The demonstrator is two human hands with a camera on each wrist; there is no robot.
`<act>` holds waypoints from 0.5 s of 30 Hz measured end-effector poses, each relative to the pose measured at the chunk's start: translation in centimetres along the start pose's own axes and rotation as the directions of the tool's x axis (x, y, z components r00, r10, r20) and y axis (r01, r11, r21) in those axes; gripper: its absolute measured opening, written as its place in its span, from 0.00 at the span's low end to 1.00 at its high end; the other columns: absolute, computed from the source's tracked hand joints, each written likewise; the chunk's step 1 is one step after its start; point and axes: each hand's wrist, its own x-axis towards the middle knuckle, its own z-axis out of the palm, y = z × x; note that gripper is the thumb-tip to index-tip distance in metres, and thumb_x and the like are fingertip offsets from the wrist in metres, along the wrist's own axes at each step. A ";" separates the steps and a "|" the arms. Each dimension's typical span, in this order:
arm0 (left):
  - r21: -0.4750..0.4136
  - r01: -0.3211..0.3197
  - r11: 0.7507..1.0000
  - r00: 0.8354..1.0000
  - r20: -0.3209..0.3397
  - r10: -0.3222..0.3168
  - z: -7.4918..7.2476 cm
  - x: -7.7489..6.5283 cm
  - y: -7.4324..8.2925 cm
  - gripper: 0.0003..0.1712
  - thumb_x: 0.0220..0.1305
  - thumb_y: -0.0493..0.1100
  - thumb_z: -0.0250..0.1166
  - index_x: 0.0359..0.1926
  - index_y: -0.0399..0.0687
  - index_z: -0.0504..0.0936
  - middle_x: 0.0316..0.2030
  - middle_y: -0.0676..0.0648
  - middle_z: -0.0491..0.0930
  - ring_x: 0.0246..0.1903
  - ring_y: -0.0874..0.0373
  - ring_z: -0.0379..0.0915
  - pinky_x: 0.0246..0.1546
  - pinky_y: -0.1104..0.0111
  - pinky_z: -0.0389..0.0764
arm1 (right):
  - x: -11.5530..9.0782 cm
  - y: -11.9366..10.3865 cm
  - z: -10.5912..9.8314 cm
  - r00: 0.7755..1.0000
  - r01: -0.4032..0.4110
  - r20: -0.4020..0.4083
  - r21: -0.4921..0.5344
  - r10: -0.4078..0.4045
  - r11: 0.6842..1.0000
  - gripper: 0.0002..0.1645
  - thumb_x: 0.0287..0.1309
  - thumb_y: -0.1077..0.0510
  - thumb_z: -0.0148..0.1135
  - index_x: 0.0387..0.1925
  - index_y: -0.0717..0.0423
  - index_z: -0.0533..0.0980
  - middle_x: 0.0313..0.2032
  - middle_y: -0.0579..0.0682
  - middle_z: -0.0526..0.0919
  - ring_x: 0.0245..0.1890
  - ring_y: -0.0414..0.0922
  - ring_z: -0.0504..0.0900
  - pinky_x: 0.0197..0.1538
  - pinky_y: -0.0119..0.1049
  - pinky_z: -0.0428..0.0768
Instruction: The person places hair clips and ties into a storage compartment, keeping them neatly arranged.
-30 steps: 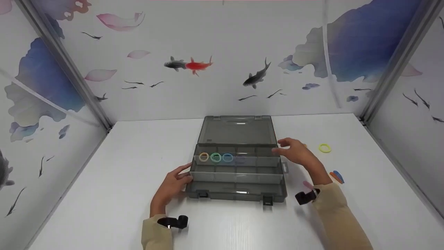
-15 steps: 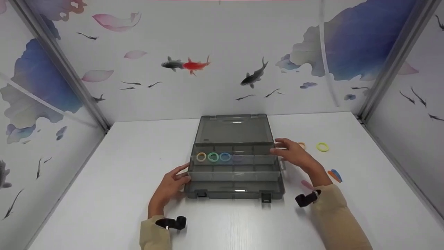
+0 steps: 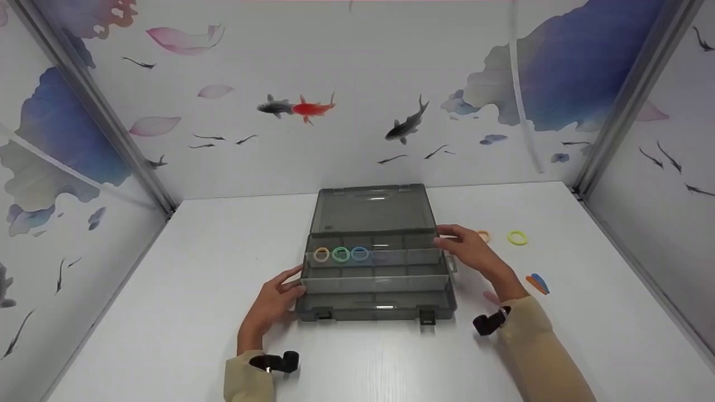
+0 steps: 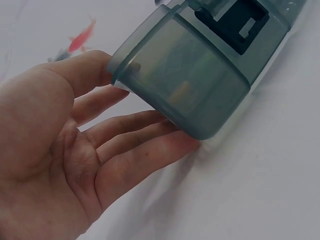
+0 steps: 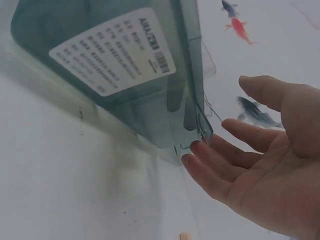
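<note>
A translucent grey compartment box (image 3: pixel 346 314) stands on the white table, its lid (image 3: pixel 373 212) folded back. An orange ring (image 3: pixel 322 255), a green ring (image 3: pixel 341 254) and a blue ring (image 3: pixel 360 254) sit in the back row, one per compartment; a faint purple shape is beside them. My left hand (image 3: pixel 272 304) rests against the box's left side, its thumb touching the upper edge and its fingers extended along the wall in the left wrist view. My right hand (image 3: pixel 472 248) touches the back right side with extended fingertips; its thumb stands apart in the right wrist view.
Right of the box lie another orange ring (image 3: pixel 484 236), partly behind my right hand, and a yellow ring (image 3: pixel 518 238). Nearer are an orange and a blue elongated piece (image 3: pixel 537 283), plus a pink piece (image 3: pixel 491 297) by the wrist. A printed wall (image 3: pixel 357 162) stands behind.
The box's back end has shifted slightly left, turning the box a little. My right hand moves along with it, and the orange ring behind it shows more. The whole view shifts slightly left.
</note>
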 end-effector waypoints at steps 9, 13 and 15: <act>-0.011 -0.008 1.000 1.000 0.008 0.008 -0.2 0.0 -0.4 0.32 0.70 0.43 0.62 0.73 0.56 0.67 0.69 0.32 0.69 0.69 0.33 0.64 0.56 0.40 0.77 | 0.3 0.7 -1.0 0.999 0.006 -0.053 -0.038 -0.008 0.999 0.40 0.71 0.42 0.57 0.73 0.61 0.62 0.72 0.64 0.66 0.71 0.61 0.68 0.69 0.57 0.69; -0.015 -0.015 1.000 1.000 0.016 0.015 -0.2 0.1 -0.5 0.33 0.70 0.43 0.62 0.74 0.54 0.67 0.69 0.32 0.69 0.69 0.32 0.64 0.56 0.40 0.77 | 0.6 1.3 -2.4 0.994 -0.001 -0.108 -0.055 -0.005 0.999 0.38 0.69 0.46 0.60 0.71 0.63 0.64 0.71 0.66 0.66 0.71 0.63 0.66 0.69 0.58 0.69; -0.016 -0.015 1.000 1.000 0.015 0.015 -0.2 0.2 -0.4 0.33 0.70 0.43 0.62 0.74 0.55 0.67 0.69 0.32 0.69 0.69 0.33 0.65 0.56 0.40 0.77 | 0.8 1.6 -3.1 0.990 -0.016 -0.140 -0.075 0.005 0.997 0.37 0.68 0.47 0.62 0.70 0.63 0.66 0.71 0.66 0.67 0.72 0.63 0.65 0.69 0.58 0.69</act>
